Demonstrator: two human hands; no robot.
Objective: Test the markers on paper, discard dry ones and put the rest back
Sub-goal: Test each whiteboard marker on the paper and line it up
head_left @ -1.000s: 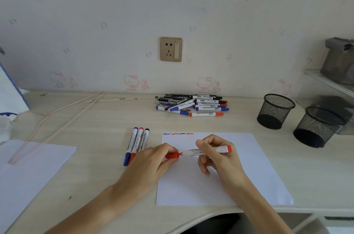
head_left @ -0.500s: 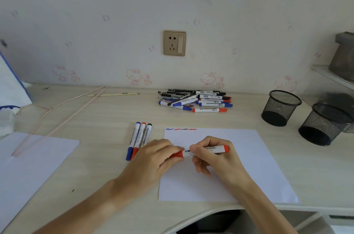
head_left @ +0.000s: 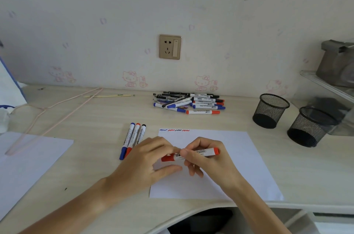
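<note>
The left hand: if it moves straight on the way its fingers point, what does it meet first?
The left hand points right, across the paper. Almost at once it would meet the right hand, which holds the same red marker.

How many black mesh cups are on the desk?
2. One mesh cup stands at the right, farther back; the other mesh cup stands right of it, nearer the desk's front.

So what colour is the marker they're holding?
Red cap and end, white barrel: the marker, seen in the head view, held by both hands.
</note>
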